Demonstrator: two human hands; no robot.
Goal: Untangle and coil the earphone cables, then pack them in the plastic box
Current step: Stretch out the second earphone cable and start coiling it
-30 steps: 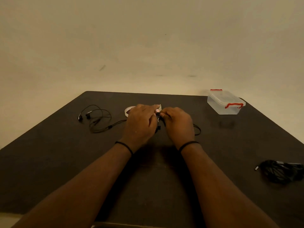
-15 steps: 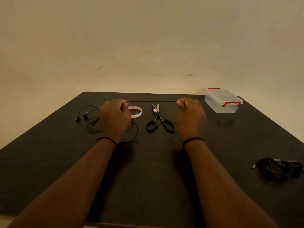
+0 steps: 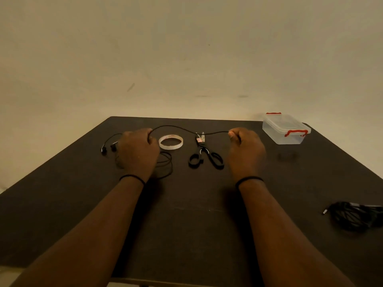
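Both hands' fingers (image 3: pixel 150 139) apparently pinched on the slack earphone cable (image 3: pixel 186 130) between them.

I see a matt, dark table (image 3: pixel 186 214) with a faintly grainy surface. The plastic box (image 3: pixel 285 131) is clear and glossy, with red plastic latches. The earphone cable (image 3: pixel 186 129) looks thin, black and rubbery. The tape roll (image 3: pixel 171 141) is translucent and shiny. The scissors (image 3: pixel 205 156) have black plastic handles.

Left grip (image 3: pixel 138 151) and right grip (image 3: pixel 245 150) fisted, knuckles up, set apart; forearms extended forward, wrists banded.
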